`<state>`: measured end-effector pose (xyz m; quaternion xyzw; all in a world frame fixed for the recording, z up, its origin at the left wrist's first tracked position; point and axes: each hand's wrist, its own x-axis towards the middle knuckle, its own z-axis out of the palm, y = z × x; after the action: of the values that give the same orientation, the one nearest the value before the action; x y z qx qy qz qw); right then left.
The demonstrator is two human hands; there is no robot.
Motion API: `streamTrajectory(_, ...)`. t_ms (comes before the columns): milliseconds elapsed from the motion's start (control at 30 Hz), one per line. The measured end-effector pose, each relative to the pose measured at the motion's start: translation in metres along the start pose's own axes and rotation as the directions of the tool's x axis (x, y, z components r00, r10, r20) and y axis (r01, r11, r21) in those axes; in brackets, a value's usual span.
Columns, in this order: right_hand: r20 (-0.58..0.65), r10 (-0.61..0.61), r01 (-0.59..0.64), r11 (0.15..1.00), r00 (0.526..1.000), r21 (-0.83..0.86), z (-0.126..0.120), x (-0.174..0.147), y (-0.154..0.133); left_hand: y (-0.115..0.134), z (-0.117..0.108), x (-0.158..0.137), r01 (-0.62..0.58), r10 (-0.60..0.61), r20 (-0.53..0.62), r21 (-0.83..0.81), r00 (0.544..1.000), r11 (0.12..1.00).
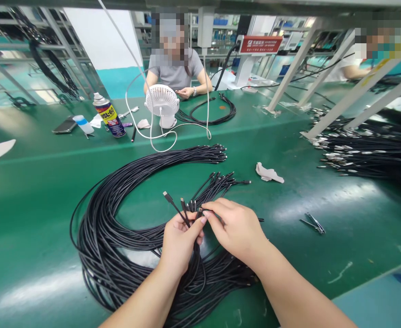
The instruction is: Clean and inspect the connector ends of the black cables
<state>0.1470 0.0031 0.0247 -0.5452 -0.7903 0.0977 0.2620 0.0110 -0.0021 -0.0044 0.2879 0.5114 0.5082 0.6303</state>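
Note:
My left hand (181, 239) is closed around several black USB cables (175, 207), their connector ends sticking up past the fingers. My right hand (236, 228) meets it at the fingertips, pinching one cable close to its connector (199, 212). Beneath both hands lies a large curved bundle of black cables (94, 228), bending round to the left on the green table. One group of its ends (220, 152) points right beyond my hands, and another group (225, 182) fans out just past my fingers.
Nail clippers (314, 223) and a crumpled white cloth scrap (269, 173) lie to the right. A white fan (162, 102), a spray can (109, 116) and a phone (64, 125) stand farther back. Cable piles (367, 150) fill the right side near slanted metal legs (343, 98). Opposite sits a person (178, 73).

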Motion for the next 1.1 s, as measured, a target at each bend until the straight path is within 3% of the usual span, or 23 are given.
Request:
streamTrajectory(100, 0.047, 0.069, -0.076, 0.983, 0.997, 0.169, 0.0, 0.003, 0.004, -0.001, 0.001, -0.001, -0.005, 0.005, 0.014, 0.005, 1.0, 1.0)
streamTrajectory(200, 0.057, 0.084, -0.095, 0.968, 0.995, 0.234, 0.001, 0.005, 0.008, -0.002, 0.001, -0.001, -0.013, 0.013, 0.025, 0.006, 1.0, 1.0)
streamTrajectory(533, 0.087, 0.066, -0.084, 0.973, 0.994, 0.217, -0.003, 0.012, 0.011, -0.002, 0.003, 0.001, -0.032, 0.031, 0.01, 0.029, 0.999, 0.999)
streamTrajectory(767, 0.065, -0.016, 0.004, 0.986, 0.998, 0.169, -0.004, 0.009, 0.012, -0.004, 0.003, 0.001, -0.039, 0.038, 0.017, 0.049, 0.999, 0.998)
streamTrajectory(933, 0.019, 0.027, -0.03, 0.984, 0.999, 0.178, -0.003, 0.009, 0.013, -0.007, 0.001, 0.003, -0.037, 0.036, 0.029, 0.055, 0.999, 0.998)
streamTrajectory(1100, 0.065, 0.058, -0.073, 0.967, 0.996, 0.243, -0.001, 0.009, 0.013, -0.006, 0.001, 0.003, -0.037, 0.036, 0.031, 0.05, 0.999, 0.998)
